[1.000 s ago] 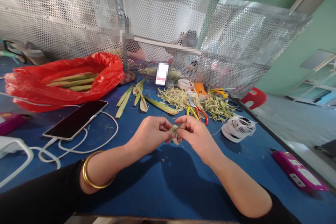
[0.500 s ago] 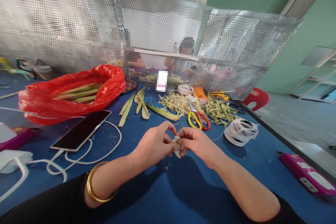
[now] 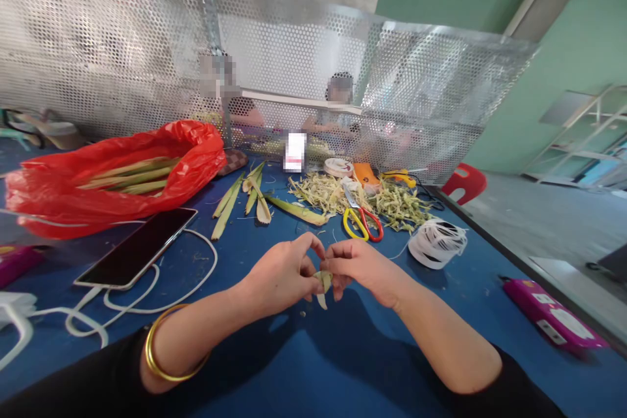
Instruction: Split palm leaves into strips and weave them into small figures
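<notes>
Both hands meet over the near middle of the blue table (image 3: 304, 366), just above the surface. Left hand (image 3: 281, 274) and right hand (image 3: 365, 268) both pinch the same small leaf piece (image 3: 323, 284), thumbs and forefingers closed tight on it, the other fingers curled in loosely; nothing else is held. The leaf piece is pale green-yellow and bunched or folded between the fingertips, with one short pointed tail hanging out below. The exact fold is too small to make out. Progress, judging by the layout: the piece looks partly worked, folded at the top but with a loose end not tucked or trimmed. A heap of scraps (image 3: 323, 191) lies at the far side of the table, so a fair amount of stripping looks done. A few split stalks (image 3: 245, 192) lie loose beside it, and whole green stalks (image 3: 132, 176) fill the red bag (image 3: 59, 202) at far left, so plenty of material looks unused. No finished pieces are clearly visible. Scissors (image 3: 362, 225) lie flat just beyond the hands, untouched, with a spool of white string (image 3: 435, 243) to their right. A phone (image 3: 137, 248) on a white cable (image 3: 161, 297) sits to the left, and a pink case (image 3: 551, 320) near the right edge. There is a gold bangle (image 3: 161, 359) on the left wrist. Other people sit behind the perforated screen (image 3: 122, 59).
</notes>
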The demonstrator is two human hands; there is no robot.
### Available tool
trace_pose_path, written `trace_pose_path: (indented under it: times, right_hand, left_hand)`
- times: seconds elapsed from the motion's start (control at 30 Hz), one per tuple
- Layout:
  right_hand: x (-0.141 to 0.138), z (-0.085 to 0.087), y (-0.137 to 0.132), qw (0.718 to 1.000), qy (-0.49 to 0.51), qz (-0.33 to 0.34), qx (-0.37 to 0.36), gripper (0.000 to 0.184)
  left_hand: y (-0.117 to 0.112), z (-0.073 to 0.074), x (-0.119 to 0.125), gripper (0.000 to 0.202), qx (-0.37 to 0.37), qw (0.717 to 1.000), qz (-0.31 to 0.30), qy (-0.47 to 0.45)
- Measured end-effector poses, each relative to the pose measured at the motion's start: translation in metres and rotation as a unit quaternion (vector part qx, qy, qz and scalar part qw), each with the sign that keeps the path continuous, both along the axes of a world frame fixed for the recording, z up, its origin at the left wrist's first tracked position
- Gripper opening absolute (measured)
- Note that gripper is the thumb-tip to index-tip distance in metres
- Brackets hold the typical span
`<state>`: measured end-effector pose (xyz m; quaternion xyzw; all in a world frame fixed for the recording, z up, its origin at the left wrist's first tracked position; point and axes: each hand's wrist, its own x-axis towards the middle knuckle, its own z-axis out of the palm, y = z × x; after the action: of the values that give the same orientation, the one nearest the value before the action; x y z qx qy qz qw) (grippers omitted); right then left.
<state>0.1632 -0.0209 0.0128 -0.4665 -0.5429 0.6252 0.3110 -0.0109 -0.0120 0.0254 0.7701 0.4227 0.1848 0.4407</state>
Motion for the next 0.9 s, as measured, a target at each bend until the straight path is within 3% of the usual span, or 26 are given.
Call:
trace_pose_path:
  times: [0.17, 0.33, 0.47, 0.77, 0.9]
  right_hand:
    - [0.001, 0.001, -0.001, 0.999, -0.049, 0.002, 0.023, 0.020]
    - [0.000, 0.002, 0.001, 0.990, -0.108, -0.049, 0.078, 0.012]
    - [-0.001, 0.001, 0.001, 0.986, -0.104, -0.065, 0.111, 0.015]
    - [0.002, 0.007, 0.000, 0.986, -0.088, -0.056, 0.133, 0.017]
    - [-0.003, 0.003, -0.002, 0.970, -0.084, -0.092, 0.210, 0.017]
  left_hand:
    - [-0.001, -0.004, 0.002, 0.027, -0.026, 1.000, 0.008, -0.004]
    - [0.003, -0.015, 0.003, 0.017, -0.103, 0.992, 0.034, -0.067]
    - [0.008, -0.023, 0.001, 0.015, -0.132, 0.984, 0.006, -0.117]
    - [0.003, -0.007, 0.000, 0.017, -0.205, 0.967, -0.069, -0.134]
    - [0.005, -0.007, -0.003, 0.019, -0.226, 0.961, -0.100, -0.124]
